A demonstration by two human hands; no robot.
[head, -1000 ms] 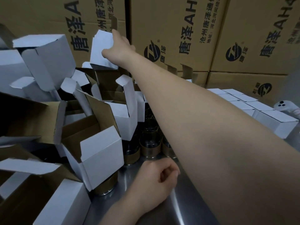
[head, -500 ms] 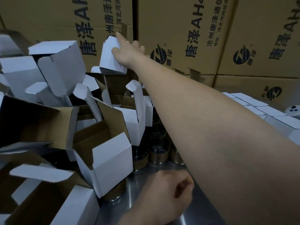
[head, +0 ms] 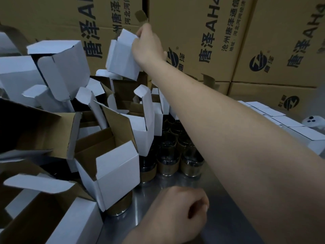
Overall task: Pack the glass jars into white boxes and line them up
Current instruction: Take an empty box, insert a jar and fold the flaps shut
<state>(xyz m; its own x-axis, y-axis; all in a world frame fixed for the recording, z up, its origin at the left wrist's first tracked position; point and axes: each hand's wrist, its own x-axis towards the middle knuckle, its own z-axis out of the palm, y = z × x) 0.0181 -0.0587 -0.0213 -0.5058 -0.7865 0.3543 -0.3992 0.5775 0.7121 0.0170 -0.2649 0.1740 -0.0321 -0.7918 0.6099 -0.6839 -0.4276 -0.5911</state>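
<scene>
The step in hand looks like fetching an empty carton: the right hand (head: pixel 148 45) reaches out over the heap of open white boxes (head: pixel 112 164), its grip clamped on the top flap of 1 white box (head: pixel 122 59), which hangs tilted above the heap, clear of the boxes under it. The left hand (head: pixel 177 213) rests on the steel surface (head: pixel 228 217) in front of the heap, fingers curled into a loose fist with nothing visible inside.

The glass jars (head: pixel 168 161) stand grouped on the surface just right of the heap, partly tucked beneath the right forearm; 1 more jar sits under the nearest open box. The next move probably calls for bringing the lifted box back toward the jars, opening it square, and freeing the left hand to pick up a jar.

Closed white boxes (head: pixel 297 127) already sit in a row to the right of the heap. Behind the heap rise stacked brown shipping cartons (head: pixel 193 37) with printed lettering. A small white device (head: pixel 314 120) lies beside the row.
</scene>
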